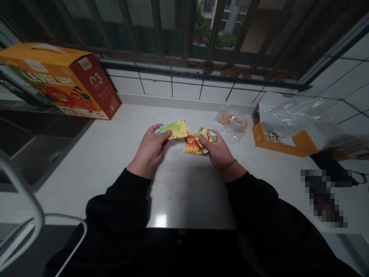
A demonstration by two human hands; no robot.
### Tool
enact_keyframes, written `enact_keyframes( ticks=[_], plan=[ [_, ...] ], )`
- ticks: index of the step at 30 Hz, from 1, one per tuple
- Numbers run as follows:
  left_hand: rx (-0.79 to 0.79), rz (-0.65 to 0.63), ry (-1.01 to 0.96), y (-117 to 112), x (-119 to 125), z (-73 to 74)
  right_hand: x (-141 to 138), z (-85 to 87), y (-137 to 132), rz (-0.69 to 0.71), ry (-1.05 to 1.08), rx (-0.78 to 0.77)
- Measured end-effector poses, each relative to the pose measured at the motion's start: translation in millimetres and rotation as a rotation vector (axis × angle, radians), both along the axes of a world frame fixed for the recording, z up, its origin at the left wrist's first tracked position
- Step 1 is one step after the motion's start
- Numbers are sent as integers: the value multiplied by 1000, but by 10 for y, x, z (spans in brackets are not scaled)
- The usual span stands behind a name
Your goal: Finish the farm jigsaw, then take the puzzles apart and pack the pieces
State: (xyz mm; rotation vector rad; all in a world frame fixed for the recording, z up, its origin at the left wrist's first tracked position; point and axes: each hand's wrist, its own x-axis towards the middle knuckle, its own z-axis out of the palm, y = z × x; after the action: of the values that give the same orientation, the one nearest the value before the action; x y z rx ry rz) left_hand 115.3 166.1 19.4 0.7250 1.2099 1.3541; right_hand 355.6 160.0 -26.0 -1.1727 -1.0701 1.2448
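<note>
My left hand [150,148] pinches a yellow puzzle piece [176,129] with a green dinosaur on it, held just above the white counter [115,154]. My right hand [219,150] grips another colourful puzzle piece [208,135] beside it. Between the hands, an orange and red puzzle piece [191,145] lies on the counter, partly under the right hand's piece. Both arms wear black sleeves, and a thin bracelet sits on the right wrist.
An orange puzzle box [57,82] stands at the back left. A clear bag of pieces [232,121] lies behind the hands, an orange tray [284,144] and loose plastic wrap [291,113] to the right. A sink [31,154] is left; tiled wall and window bars behind.
</note>
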Motion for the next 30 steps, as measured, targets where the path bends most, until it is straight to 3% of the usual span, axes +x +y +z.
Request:
enact_keyframes(
  ticks=[8,12,17,23,30],
  plan=[
    [58,32,432,73,-58,-209,-17,159,-140,390,-147,-68],
    [10,29,522,110,-118,-235,31,280,-158,555,-380,-10],
    [-25,-43,912,158,-196,-203,62,299,-150,722,-446,11],
    [6,-212,1170,85,-293,-131,66,286,-171,739,-377,-35],
    [20,-259,1191,53,-337,-151,64,298,-179,748,-382,-60]
  ],
)
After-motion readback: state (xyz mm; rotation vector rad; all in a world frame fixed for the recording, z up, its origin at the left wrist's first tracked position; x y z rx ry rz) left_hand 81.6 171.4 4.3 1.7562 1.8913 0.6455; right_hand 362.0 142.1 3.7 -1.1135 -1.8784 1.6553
